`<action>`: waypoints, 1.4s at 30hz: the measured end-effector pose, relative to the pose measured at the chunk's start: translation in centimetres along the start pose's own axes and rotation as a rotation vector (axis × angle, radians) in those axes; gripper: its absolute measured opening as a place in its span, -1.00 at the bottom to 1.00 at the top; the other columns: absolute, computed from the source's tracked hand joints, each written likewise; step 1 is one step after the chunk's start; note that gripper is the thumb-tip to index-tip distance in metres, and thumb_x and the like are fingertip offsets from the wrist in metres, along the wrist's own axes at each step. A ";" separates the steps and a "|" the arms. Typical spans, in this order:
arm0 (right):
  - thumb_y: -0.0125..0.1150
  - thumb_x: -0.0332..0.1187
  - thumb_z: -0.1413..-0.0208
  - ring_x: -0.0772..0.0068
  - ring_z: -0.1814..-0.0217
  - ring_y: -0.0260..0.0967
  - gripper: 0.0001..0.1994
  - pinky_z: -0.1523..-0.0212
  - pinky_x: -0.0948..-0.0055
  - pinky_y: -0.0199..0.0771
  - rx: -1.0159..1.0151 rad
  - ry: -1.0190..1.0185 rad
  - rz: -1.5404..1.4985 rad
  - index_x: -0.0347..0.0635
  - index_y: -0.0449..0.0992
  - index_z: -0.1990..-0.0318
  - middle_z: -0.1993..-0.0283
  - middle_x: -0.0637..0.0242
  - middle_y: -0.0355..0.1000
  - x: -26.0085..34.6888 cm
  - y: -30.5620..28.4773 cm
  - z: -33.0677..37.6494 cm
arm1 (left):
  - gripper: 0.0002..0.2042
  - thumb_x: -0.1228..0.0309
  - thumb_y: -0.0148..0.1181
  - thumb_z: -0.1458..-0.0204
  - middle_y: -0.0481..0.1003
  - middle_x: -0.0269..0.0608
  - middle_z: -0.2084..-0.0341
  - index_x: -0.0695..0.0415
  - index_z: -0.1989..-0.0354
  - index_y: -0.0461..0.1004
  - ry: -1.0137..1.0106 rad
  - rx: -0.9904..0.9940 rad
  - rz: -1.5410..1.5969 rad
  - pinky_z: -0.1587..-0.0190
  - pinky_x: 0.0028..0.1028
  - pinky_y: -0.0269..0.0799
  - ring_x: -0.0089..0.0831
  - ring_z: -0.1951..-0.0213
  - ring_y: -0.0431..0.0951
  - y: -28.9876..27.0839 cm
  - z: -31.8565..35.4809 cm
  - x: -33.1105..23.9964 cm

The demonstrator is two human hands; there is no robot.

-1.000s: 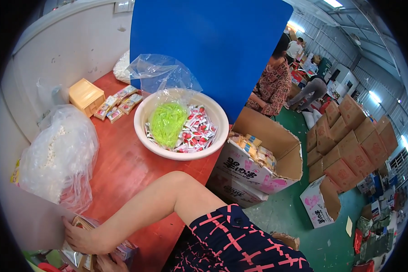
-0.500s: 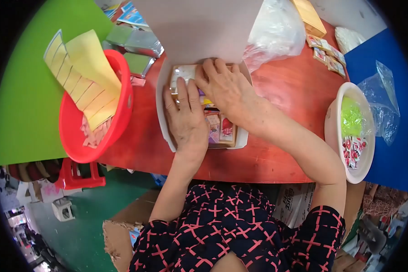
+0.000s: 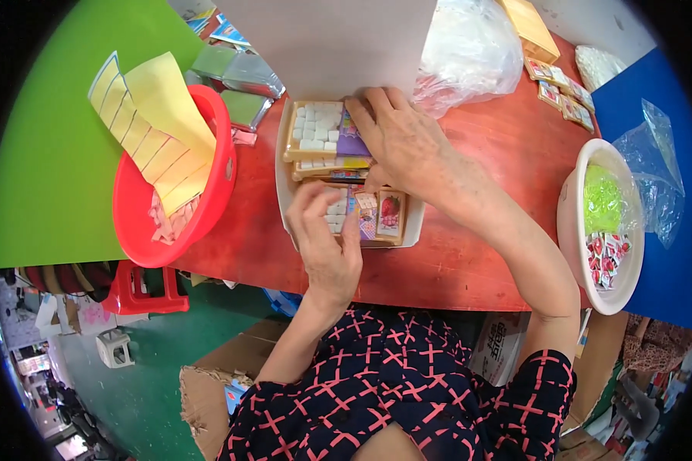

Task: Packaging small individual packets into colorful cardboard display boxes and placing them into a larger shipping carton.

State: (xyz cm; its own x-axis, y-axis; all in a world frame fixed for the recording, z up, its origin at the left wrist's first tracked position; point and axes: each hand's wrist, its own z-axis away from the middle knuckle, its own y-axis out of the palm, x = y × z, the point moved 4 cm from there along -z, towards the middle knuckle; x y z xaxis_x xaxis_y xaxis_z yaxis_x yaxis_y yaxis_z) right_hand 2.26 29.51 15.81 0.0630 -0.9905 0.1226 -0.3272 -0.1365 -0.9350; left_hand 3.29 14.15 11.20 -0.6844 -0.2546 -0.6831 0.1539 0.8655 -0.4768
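Observation:
A white carton (image 3: 285, 201) stands on the table with its lid raised at the back. Inside lie shallow tan trays of small white tiles; the far tray (image 3: 317, 127) has a purple printed strip. My right hand (image 3: 415, 146) is wrapped over that tray's right end, thumb on the near side, some fingertips hidden. Over the carton's left front, my left hand (image 3: 327, 250) hovers with fingers loosely bent and apart, holding nothing. Beside its thumb, the front tray (image 3: 336, 218) shows white tiles and a card with a red fruit picture (image 3: 390, 213).
Left of the carton stands a red basin (image 3: 227, 173) with yellow sheets (image 3: 181, 115) and pink scraps. On the right, a white basin (image 3: 565, 223) holds green material and small printed packets. Behind are a clear plastic bag (image 3: 469, 58), several small trays (image 3: 567, 96) and clear cases (image 3: 246, 73).
My left hand has lifted off the far tray and drawn back toward me, uncovering the white tiles. My right hand has shifted slightly right, staying at the tray's right end.

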 end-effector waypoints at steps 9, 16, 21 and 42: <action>0.29 -0.40 0.33 0.13 0.05 0.20 -0.40 0.08 0.24 0.35 0.012 0.028 0.128 -0.32 0.25 0.01 0.09 0.10 0.20 1.4 0.1 -0.9 | -0.50 0.64 0.12 0.14 0.18 0.12 -0.01 0.31 -0.06 0.18 -0.121 0.094 -0.098 -0.03 -0.26 0.23 -0.01 -0.02 0.26 1.4 -0.8 1.5; 0.30 -0.42 0.31 0.18 0.10 0.23 -0.44 0.24 0.31 0.46 0.070 -0.068 0.217 -0.37 0.27 0.06 0.19 0.14 0.21 2.3 0.0 -2.2 | -0.63 0.55 0.12 0.17 0.30 0.05 0.09 0.31 0.11 0.33 0.012 0.159 -0.258 0.04 -0.27 0.25 -0.09 0.04 0.33 1.5 -0.4 1.6; 0.32 -0.43 0.34 0.22 0.13 0.23 -0.47 0.31 0.41 0.49 0.201 -0.148 0.354 -0.50 0.30 0.14 0.19 0.13 0.21 2.5 1.0 -2.5 | -0.74 0.51 0.05 0.16 0.37 -0.05 0.14 0.29 0.24 0.41 0.090 0.117 -0.346 0.09 -0.32 0.26 -0.19 0.05 0.36 2.0 0.0 1.9; 0.23 -0.55 0.42 0.10 -0.01 0.20 -0.56 0.06 0.29 0.37 0.074 -0.148 0.012 -0.37 0.35 0.22 0.14 0.07 0.27 -0.8 0.5 -1.0 | -0.61 0.49 -0.01 0.17 0.38 -0.02 0.22 0.37 0.10 0.30 0.542 0.763 -0.708 0.03 -0.41 0.31 -0.19 0.08 0.34 2.7 -11.9 2.5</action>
State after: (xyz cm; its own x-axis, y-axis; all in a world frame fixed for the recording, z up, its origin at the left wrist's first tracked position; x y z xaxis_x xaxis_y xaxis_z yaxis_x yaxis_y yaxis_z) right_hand 1.09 30.17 15.61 0.1991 -0.9777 0.0662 -0.2586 -0.1176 -0.9588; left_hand -6.49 20.97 14.74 -0.9745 -0.1986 0.1046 -0.1214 0.0745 -0.9898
